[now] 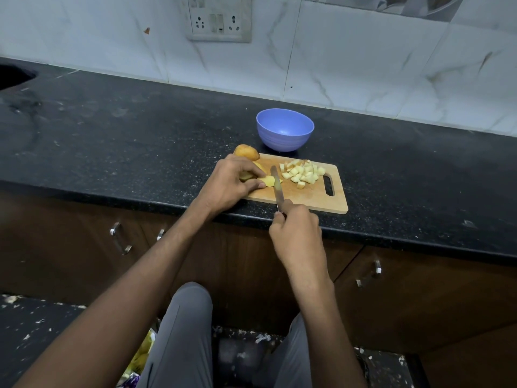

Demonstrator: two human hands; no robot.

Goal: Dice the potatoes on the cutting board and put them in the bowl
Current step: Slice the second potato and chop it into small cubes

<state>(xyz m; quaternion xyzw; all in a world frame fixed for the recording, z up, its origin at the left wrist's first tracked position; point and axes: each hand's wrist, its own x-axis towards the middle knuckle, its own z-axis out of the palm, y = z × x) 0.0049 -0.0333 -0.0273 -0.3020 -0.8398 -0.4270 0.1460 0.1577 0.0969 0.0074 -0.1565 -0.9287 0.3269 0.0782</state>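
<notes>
Dicing in progress: the left hand point(232, 180) pins a yellow cut potato piece point(269, 180) on the wooden cutting board point(307, 196); the right hand point(296, 228) grips the steel knife point(277, 187). Fingertips should stay tucked clear of the blade. Diced cubes point(303, 173) wait before the empty blue plastic bowl point(285, 130).

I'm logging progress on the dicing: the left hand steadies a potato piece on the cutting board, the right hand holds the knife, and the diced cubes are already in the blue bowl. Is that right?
Not quite. The head view shows the diced cubes still piled on the cutting board, near its handle slot; the blue bowl looks empty. The rest holds: the left hand steadies a potato piece and the right hand holds the knife.
</notes>
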